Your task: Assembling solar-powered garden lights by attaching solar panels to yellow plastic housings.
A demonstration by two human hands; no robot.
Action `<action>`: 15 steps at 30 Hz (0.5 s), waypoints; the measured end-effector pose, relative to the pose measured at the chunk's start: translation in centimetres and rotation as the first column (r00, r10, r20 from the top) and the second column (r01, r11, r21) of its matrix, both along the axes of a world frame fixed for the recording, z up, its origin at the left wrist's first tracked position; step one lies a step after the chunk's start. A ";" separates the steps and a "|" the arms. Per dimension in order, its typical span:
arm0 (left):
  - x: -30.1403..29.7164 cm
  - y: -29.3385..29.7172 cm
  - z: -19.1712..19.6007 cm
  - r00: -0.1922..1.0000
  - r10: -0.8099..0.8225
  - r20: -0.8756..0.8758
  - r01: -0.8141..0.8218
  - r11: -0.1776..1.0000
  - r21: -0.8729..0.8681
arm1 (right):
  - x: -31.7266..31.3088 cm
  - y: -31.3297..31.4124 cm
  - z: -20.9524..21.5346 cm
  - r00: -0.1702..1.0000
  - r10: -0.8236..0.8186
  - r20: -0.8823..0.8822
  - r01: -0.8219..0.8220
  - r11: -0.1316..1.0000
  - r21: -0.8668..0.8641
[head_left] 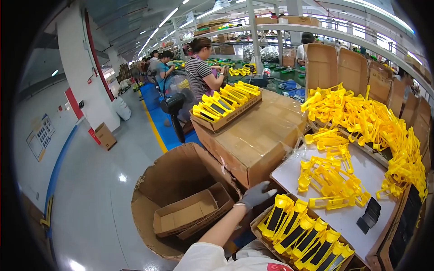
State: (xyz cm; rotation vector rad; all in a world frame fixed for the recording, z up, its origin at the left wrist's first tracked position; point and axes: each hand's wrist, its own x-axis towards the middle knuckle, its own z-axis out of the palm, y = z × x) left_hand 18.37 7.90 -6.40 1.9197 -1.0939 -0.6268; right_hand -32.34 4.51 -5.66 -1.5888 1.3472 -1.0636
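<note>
"Grey fabric covers my left hand [257,196]. Its fingers are spread apart, and I see nothing held between them."

"Does it touch something?"

"That I cannot tell. It is just beside the near corner of a big closed carton [271,135]."

"And where are the yellow pieces [306,222] with black strips [273,217]?"

"They lean in a row in a cardboard box [264,239], near my hand, at its right."

"What is farther away?"

"Beyond this box is a white tabletop [289,169], with loose yellow parts [332,180] and a few loose black strips [371,213]. Behind them rises a large yellow heap [357,113]. To my left stands a cardboard bin [156,180] with shallow trays [185,216] inside. On the carton rests one filled tray [239,109]; past it are a fan [174,104] and a co-worker [199,79] in a striped shirt."
</note>
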 end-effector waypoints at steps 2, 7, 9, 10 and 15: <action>0.3 2.4 -0.8 0.863 0.001 -0.505 0.154 0.952 0.265 | -0.2 -0.2 -0.5 0.996 0.032 0.084 -0.036 0.998 0.049; -4.0 5.2 -3.1 -0.016 -0.147 -0.989 0.270 0.952 -0.146 | 0.3 -1.7 -2.3 0.949 0.103 0.297 -0.156 0.975 0.160; -4.4 5.8 -2.4 0.037 -0.261 -0.965 0.246 0.938 -0.244 | 0.5 -2.5 -2.5 0.919 0.122 0.375 -0.206 0.959 0.194; -4.8 6.5 -0.8 0.028 -0.272 -0.962 0.256 0.932 -0.256 | 0.1 -2.4 -2.7 0.905 0.115 0.409 -0.220 0.951 0.218; -3.9 9.8 1.8 0.064 -0.260 -0.963 0.160 0.956 -0.247 | 0.6 -2.0 -3.2 0.800 0.076 0.596 -0.307 0.904 0.296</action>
